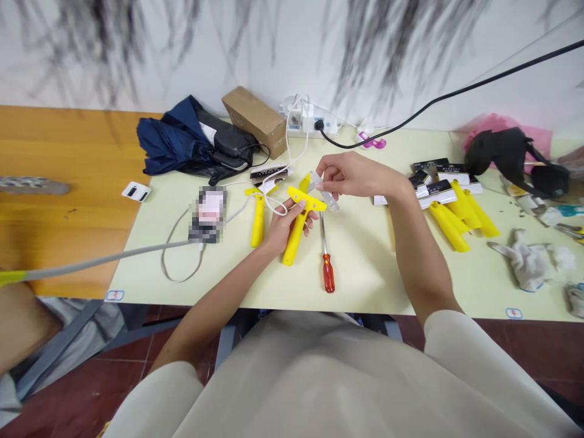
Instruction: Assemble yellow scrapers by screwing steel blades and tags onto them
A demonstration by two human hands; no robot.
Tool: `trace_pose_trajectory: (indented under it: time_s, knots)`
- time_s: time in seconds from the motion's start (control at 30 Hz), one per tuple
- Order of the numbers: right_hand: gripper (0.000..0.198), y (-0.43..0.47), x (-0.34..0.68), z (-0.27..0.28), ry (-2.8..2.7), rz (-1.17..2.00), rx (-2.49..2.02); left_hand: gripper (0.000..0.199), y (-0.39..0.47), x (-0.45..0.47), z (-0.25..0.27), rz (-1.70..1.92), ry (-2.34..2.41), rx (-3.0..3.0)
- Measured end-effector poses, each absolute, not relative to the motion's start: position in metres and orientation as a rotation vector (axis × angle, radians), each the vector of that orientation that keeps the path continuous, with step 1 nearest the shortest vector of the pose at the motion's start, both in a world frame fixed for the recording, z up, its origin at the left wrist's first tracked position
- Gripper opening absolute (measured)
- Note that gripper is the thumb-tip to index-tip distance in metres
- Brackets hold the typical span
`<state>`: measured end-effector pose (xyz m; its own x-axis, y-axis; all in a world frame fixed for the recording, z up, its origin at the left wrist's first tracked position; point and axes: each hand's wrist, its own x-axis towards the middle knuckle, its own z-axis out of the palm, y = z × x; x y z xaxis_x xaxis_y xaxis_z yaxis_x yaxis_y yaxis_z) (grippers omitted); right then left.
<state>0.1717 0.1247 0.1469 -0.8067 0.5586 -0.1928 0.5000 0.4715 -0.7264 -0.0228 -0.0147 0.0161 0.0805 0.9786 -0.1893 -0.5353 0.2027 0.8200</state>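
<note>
From my remote seat I see the left hand wrapped around the neck of a yellow T-shaped tool, just left of the red screwdriver on the desk; the right hand pinches a thin, pale strip near the screwdriver's tip. I judge the tool light, stiff and slightly slippery, best gripped by its handle. The strip may flex or have a sharp edge; I favor its flat faces. Far left beyond the screwdriver, a cardboard box hides any contents.
</note>
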Motion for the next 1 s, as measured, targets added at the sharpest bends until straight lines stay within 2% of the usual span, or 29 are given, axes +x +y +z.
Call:
trace_pose_trajectory:
  time_s: [1.0]
  knots:
    - [0.028, 0.1204, 0.1677, 0.1451, -2.585, 1.284, -0.874, 0.04, -0.0176, -0.0233, 0.0136, 1.224, 0.762, 0.705]
